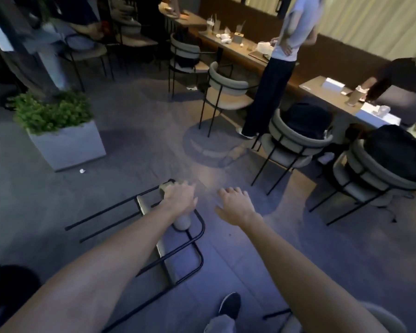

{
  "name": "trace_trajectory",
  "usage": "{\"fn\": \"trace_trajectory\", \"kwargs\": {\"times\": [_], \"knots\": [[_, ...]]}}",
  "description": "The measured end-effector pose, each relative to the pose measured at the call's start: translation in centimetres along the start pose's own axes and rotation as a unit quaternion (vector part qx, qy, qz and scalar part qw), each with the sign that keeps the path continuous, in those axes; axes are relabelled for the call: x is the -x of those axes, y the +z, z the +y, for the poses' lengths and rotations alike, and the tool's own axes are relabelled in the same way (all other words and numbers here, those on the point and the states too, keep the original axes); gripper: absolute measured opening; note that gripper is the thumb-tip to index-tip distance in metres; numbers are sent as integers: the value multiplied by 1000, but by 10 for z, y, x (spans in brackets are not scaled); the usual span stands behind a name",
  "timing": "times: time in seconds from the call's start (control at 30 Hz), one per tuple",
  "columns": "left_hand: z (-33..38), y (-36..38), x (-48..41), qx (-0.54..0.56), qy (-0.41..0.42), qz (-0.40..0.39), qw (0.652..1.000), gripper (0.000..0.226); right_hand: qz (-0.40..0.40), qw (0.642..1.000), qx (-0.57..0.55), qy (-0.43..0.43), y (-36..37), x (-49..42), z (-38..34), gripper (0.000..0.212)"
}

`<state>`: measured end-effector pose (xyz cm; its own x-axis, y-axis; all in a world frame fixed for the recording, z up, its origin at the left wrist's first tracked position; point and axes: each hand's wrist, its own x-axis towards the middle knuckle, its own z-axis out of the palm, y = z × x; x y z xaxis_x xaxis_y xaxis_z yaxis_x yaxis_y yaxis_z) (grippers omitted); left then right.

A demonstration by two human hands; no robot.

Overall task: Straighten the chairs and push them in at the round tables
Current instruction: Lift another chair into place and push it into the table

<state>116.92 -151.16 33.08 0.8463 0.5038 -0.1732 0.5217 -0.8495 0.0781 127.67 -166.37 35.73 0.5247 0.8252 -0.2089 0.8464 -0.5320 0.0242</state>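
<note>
Chair (165, 258) lies tipped on the floor (130, 152), left hand (178, 198) gripping its back, right hand (235, 205) spread, empty; barely started, I reckon.

No legible text, label, brand or number on any surface in view.

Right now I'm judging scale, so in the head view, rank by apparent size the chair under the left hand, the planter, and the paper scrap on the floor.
1. Chair: looks largest, though nearness to the camera inflates it.
2. Planter.
3. Paper scrap: clearly smallest.
</note>
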Motion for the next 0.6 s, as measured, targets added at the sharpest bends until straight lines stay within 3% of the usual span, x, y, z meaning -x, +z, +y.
{"fn": "trace_trajectory", "kwargs": {"times": [0.3,0.6], "knots": [[45,28,-145,17,-164,-59,985,58,-37,991,19,-124,4,-169,119,53],[12,47,-244,89,-298,-85,947,47,-69,954,76,-280,13,-339,127,57]]}}
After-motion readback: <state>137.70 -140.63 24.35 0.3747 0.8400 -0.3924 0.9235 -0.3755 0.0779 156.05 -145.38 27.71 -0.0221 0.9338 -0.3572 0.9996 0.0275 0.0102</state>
